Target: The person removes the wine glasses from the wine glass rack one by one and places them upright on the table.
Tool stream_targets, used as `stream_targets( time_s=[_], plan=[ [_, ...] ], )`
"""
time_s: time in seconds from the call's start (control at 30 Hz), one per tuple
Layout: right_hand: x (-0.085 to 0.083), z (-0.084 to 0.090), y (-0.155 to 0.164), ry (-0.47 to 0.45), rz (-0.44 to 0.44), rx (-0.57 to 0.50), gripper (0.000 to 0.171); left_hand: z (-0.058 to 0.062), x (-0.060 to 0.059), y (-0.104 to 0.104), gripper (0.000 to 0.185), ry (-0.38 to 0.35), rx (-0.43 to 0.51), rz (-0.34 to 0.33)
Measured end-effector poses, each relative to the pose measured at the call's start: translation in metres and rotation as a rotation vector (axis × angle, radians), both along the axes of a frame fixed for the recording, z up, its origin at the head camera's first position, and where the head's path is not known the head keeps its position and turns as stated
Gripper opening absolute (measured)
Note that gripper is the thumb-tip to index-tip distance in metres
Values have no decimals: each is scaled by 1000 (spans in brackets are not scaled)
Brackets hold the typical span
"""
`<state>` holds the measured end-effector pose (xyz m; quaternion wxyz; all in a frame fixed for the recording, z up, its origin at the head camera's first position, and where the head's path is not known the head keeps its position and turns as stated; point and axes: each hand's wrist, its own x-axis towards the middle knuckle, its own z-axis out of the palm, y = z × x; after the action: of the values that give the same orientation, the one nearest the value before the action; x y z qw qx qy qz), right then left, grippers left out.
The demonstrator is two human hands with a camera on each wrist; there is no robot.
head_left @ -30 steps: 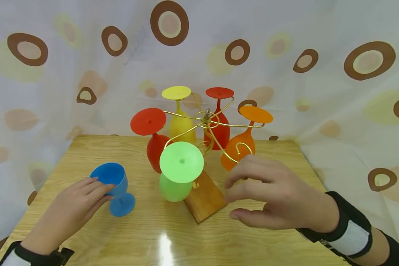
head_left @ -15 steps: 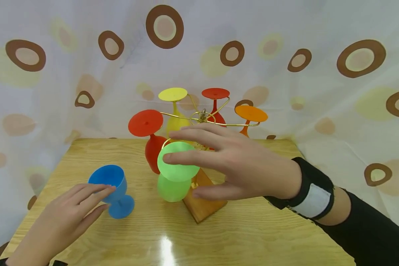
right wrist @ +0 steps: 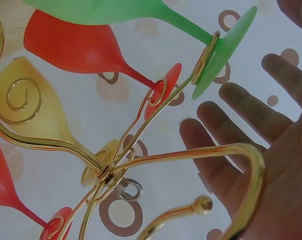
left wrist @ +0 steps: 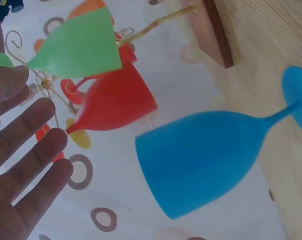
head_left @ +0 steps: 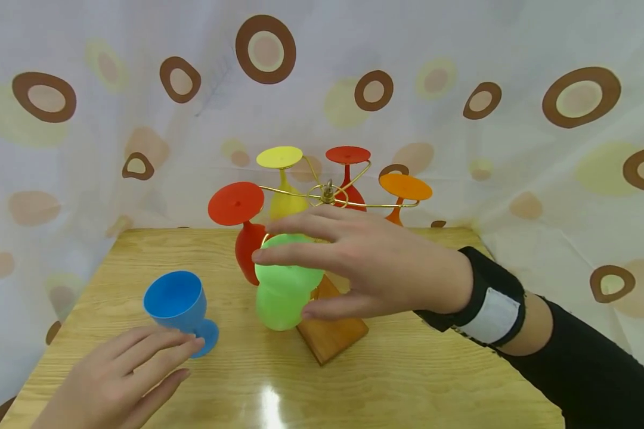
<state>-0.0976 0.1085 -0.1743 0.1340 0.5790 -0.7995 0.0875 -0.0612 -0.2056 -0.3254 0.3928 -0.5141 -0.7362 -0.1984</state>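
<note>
The right grip [head_left: 362, 262] is spread wide, near the green cup [head_left: 284, 286], which hangs upside down on the gold rack [head_left: 327, 195]. The left grip [head_left: 120, 378] is spread loosely too, beside the blue cup [head_left: 174, 301], which stands upright on the worktop [head_left: 408, 375]. Two red cups [head_left: 236, 204], a yellow cup [head_left: 279, 158] and an orange cup [head_left: 406, 187] hang behind.

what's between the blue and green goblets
Head view: bare tabletop between the blue goblet and green goblet; left wrist view: a red goblet appears between them.
</note>
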Motion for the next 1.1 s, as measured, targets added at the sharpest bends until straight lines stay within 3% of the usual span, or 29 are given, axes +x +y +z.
stream_targets(
  time_s=[0.17, 0.3, 0.5, 0.77, 1.1],
  plan=[
    [0, -2, -4, 14, 14, -17, 45, 3, 7, 6, 30, -31, 17, -2],
    [1, -5, -6, 52, 6, -28, 36, 3, 7, 8, 29, -35, 16, -3],
    [-1, -6, -7, 103, -51, -17, 38, 1, 4, 7, 29, -28, 18, -10],
    [-2, -10, -7, 43, -123, 44, 43, -3, 3, 4, 30, -38, 5, 1],
    [-4, -18, -20, 40, -143, -12, 42, -9, 3, 4, 29, -29, 23, 3]
  ],
)
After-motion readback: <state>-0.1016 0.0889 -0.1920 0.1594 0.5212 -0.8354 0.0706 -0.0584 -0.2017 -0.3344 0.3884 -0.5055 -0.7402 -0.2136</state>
